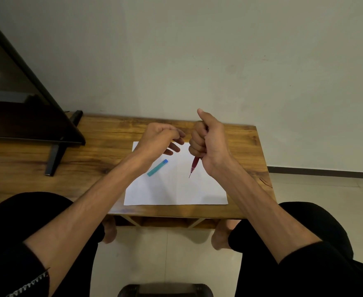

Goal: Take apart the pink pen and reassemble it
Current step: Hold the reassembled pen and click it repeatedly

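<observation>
While both bare forearms reach out over the low wooden table (236, 142), the right hand (206, 140) is balled into a tight fist around the pink pen (194, 166), thumb sticking straight up, and only the lower end of that pen pokes out beneath the fist, with a thin dark tip pointing down toward the paper. So that's one pen part in the grip, held above the sheet and not touching it. Over on the other side, the left hand (157, 140) hovers with fingers loosely curled and partly spread; the fingertips are blurred, and I can't tell whether anything small is pinched between them. One white sheet of paper (176, 189) lies flat on the table, right under both hands. On it rests one teal pen cap (157, 167) with a blue end, lying at a slant just below the left wrist, well apart from the pink pen. Count so far: two hands, one pen piece in the fist, one teal piece on the sheet, one sheet. At the far left, one dark screen (15, 99) stands on a black stand (56, 155) on the table. Down below, two bare feet show under the table edge, and black trousers cover both knees
</observation>
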